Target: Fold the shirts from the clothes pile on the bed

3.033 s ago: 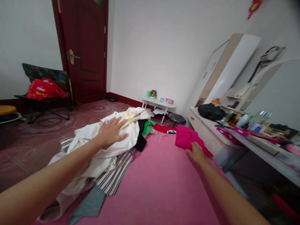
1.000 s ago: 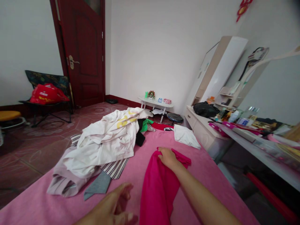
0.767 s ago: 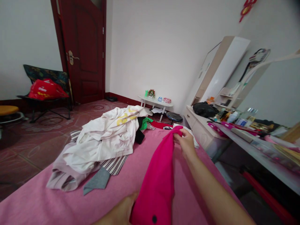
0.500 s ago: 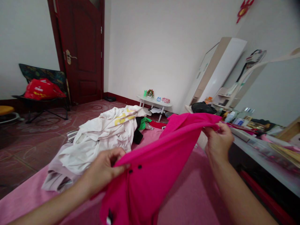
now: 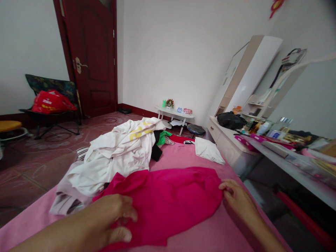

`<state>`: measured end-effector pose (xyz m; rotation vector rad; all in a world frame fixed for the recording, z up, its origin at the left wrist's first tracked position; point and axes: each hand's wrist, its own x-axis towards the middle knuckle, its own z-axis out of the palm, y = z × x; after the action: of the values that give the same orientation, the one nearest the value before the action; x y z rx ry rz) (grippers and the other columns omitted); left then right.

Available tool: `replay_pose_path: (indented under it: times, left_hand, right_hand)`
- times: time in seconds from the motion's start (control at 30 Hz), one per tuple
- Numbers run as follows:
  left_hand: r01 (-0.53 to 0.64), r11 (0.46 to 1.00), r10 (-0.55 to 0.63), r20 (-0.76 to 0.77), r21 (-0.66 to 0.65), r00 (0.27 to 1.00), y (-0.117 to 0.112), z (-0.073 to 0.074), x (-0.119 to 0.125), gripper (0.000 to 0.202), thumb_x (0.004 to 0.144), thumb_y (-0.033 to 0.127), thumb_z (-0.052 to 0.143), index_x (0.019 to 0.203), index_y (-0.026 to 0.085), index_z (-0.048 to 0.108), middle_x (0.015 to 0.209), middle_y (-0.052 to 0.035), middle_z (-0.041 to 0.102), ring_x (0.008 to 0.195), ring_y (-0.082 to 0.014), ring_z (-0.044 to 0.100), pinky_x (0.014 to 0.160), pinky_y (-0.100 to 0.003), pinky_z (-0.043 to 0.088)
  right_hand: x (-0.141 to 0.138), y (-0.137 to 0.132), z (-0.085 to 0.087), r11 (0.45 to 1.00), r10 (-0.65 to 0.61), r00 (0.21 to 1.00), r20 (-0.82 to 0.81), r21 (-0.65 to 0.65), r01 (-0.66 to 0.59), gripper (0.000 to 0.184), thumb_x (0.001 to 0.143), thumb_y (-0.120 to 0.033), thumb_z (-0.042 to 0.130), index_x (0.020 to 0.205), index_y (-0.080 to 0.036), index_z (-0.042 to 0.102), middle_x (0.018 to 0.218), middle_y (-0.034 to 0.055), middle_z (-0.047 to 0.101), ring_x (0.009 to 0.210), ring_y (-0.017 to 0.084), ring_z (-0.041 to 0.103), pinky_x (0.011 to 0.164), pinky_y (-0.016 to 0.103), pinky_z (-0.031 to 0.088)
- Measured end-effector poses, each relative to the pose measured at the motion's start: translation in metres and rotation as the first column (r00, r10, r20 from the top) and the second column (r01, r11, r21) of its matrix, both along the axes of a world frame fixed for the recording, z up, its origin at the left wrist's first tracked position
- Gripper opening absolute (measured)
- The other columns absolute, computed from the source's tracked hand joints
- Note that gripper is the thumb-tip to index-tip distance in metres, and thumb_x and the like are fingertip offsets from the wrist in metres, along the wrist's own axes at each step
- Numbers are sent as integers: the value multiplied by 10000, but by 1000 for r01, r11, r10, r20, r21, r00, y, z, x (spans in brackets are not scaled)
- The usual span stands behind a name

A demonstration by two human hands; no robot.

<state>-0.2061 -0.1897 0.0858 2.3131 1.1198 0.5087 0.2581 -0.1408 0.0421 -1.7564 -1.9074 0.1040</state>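
Observation:
A bright pink shirt (image 5: pixel 168 199) lies spread across the pink bed cover (image 5: pixel 207 234) in front of me. My left hand (image 5: pixel 112 218) grips its near left edge with curled fingers. At the shirt's right edge, my right hand (image 5: pixel 235 197) pinches the cloth. Beyond the shirt to the left lies a pile of white clothes (image 5: pixel 118 154) over a striped garment (image 5: pixel 82 152). A small folded white garment (image 5: pixel 208 149) rests near the bed's far right corner.
Black, green and red clothes (image 5: pixel 168 140) lie at the bed's far end. A white dresser (image 5: pixel 233 143) with a black bag (image 5: pixel 231 120) and cluttered items runs along the right. A small white table (image 5: pixel 174 113), dark red door (image 5: pixel 90 56) and chair with red bag (image 5: pixel 51 101) stand beyond.
I took the pink shirt from the bed's far right, pulled it toward me, held it up stretched between both hands, and have now lowered it flat onto the bed.

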Motion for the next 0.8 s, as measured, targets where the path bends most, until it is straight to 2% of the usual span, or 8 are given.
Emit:
replay_pose_path:
  times: [0.1, 0.2, 0.3, 0.37, 0.5, 0.6, 0.67, 0.8]
  left_hand:
    - [28, 997, -18, -140, 74, 990, 18, -7, 23, 362, 857, 264, 537, 1209, 284, 621, 1258, -55, 598, 1140, -230, 547, 994, -347, 419]
    - [-54, 982, 99, -254, 179, 962, 42, -26, 39, 600, 769, 213, 625, 1354, 260, 500, 1441, -94, 433, 1329, -301, 365, 1112, -469, 270]
    - [-53, 982, 110, -317, 184, 942, 55, -41, 45, 830, 709, 204, 694, 1456, 263, 337, 1535, -106, 286, 1419, -330, 189, 1142, -541, 147]
    - [19, 985, 33, -298, 169, 954, 56, -44, 48, 911, 714, 263, 723, 1489, 282, 244, 1560, -100, 229, 1438, -332, 124, 1143, -565, 100]
    - [221, 963, -199, -148, 154, 969, 44, -36, 64, 1078, 674, 493, 760, 1515, 288, 116, 1577, -121, 154, 1442, -365, 57, 1124, -612, -1]
    - [353, 930, -353, -19, 102, 935, 30, -26, 79, 1146, 651, 574, 746, 1522, 252, 75, 1563, -151, 189, 1426, -388, 136, 1119, -615, 29]
    - [416, 909, -417, 39, 32, 908, 18, -16, 85, 1120, 650, 562, 749, 1519, 230, 127, 1511, -165, 321, 1363, -389, 314, 1116, -578, 149]
    - [457, 875, -458, 36, -161, 888, -11, 9, 79, 556, 744, 454, 691, 1237, 225, 575, 1076, -82, 681, 916, -280, 647, 854, -360, 469]
  right_hand:
    - [-30, 4, 10, 999, 36, 999, 9, 35, -36, 219, 792, -227, 431, 857, -203, 638, 999, 73, 657, 917, 222, 606, 831, 346, 452]
    - [-67, 3, 5, 974, 166, 985, -42, -149, -170, 251, 792, -236, 488, 977, -189, 652, 1018, 68, 675, 791, 196, 614, 770, 329, 474]
    - [-90, 1, -9, 921, 278, 960, -21, -278, -273, 581, 683, -256, 664, 1252, -186, 569, 1290, 97, 579, 1062, 240, 572, 936, 357, 430]
    - [-98, -1, -14, 912, 299, 954, 34, -306, -274, 677, 644, -261, 722, 1294, -210, 542, 1329, 90, 554, 1202, 266, 487, 1023, 383, 360]
    - [-111, -13, -6, 908, 301, 948, 106, -336, -251, 274, 714, -268, 696, 984, -218, 692, 1014, 63, 694, 1056, 264, 573, 991, 392, 375]
    - [-124, -40, 16, 881, 371, 927, 55, -336, -333, 324, 794, -339, 628, 1085, -206, 678, 1168, 105, 656, 1159, 285, 535, 1040, 414, 339]
    - [-130, -62, 34, 861, 361, 933, -2, -384, -334, 418, 843, -405, 563, 1215, -224, 615, 1289, 108, 592, 1220, 282, 496, 1049, 412, 335]
    - [-126, -96, 62, 771, 299, 949, -99, -561, -301, 302, 806, -422, 610, 1077, -295, 650, 1098, 11, 673, 1051, 224, 579, 902, 311, 436]
